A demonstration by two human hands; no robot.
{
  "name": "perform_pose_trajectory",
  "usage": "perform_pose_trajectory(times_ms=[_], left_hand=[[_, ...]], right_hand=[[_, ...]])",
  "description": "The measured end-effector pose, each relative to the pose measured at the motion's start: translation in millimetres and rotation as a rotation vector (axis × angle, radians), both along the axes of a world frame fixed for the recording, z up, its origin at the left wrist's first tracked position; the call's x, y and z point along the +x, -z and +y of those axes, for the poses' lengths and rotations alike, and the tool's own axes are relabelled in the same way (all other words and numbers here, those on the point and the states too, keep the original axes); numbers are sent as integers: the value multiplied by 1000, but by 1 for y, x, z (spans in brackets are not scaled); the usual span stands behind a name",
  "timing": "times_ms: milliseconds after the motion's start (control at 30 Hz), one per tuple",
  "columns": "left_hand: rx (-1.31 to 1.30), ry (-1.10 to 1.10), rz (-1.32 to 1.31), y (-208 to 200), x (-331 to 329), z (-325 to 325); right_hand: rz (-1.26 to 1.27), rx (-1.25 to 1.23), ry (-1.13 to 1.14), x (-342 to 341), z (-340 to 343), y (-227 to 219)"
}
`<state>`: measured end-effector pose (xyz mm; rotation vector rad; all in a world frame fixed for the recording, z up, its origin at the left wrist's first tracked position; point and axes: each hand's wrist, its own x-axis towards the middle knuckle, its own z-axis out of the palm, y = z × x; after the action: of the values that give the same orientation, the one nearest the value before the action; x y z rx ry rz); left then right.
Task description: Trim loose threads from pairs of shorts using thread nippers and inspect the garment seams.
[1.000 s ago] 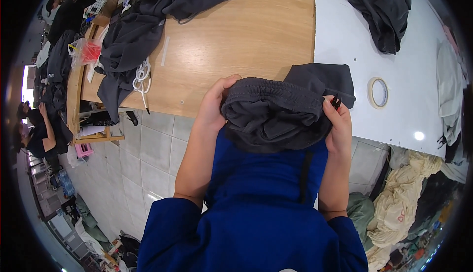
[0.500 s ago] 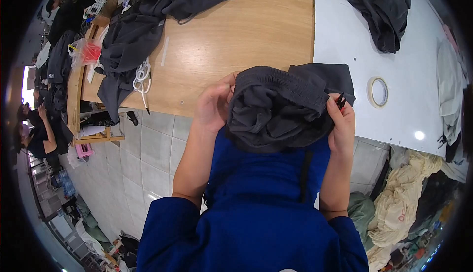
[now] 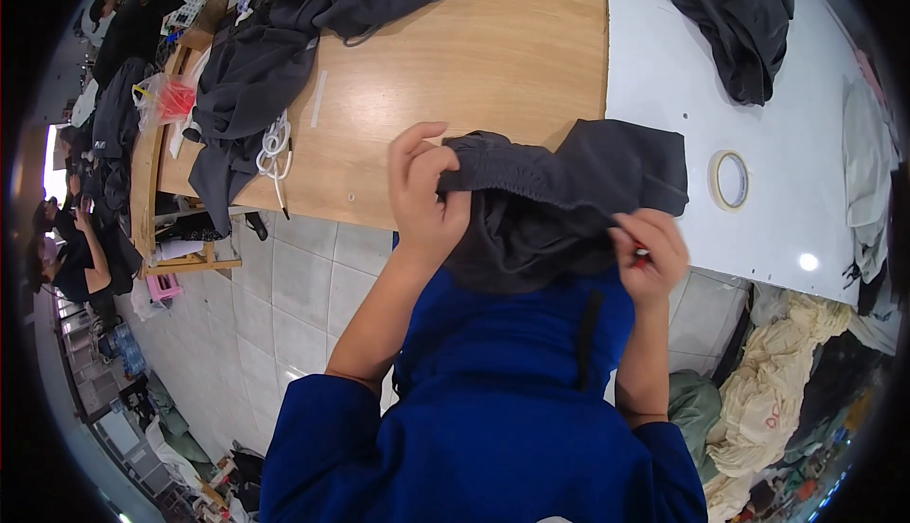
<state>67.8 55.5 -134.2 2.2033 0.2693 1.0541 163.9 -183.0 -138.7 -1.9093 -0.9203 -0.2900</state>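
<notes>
- A dark grey garment (image 3: 559, 201) is hanging bunched between a person's two hands at the near edge of the work surface, its upper part resting where the wooden table (image 3: 455, 68) is meeting the white table (image 3: 787, 229), its lower folds drooping over the person's blue top (image 3: 512, 371)
- The left hand (image 3: 425, 196) is pinching the garment's gathered, ribbed edge, thumb and fingers closing on the cloth, with the forefinger lifting above the fold
- The right hand (image 3: 652, 256) is curling shut at the garment's lower right edge, gripping the fabric; a small red object (image 3: 642, 256) is showing between its fingers, too small to identify
- A roll of tape (image 3: 729, 180) is lying flat on the white table, just right of the garment and not touching it
- Another dark garment (image 3: 735, 11) is sitting crumpled at the far end of the white table, well apart from the hands
- A heap of dark clothes (image 3: 275, 59) is sprawling across the far left of the wooden table, with a white cord (image 3: 275, 139) trailing off its near edge
- A clear bag with red contents (image 3: 166, 101) is resting at the table's left end
- Pale yellow cloth (image 3: 787, 381) is piling up on the floor, below the white table at the person's right
</notes>
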Motion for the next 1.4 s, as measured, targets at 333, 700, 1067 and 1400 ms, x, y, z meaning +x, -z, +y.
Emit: perform_pose_trajectory(times_ms=[333, 700, 1067, 1400], left_hand=[[-747, 138, -19, 35, -37, -28], [-542, 303, -64, 2, -31, -45], [-595, 335, -56, -2, -31, -50], [-635, 323, -69, -3, -31, -51]], right_hand=[[629, 1, -127, -17, 17, -31], [83, -89, -118, -26, 52, -56], [18, -99, -124, -27, 50, -57], [-15, -121, -89, -26, 44, -59]])
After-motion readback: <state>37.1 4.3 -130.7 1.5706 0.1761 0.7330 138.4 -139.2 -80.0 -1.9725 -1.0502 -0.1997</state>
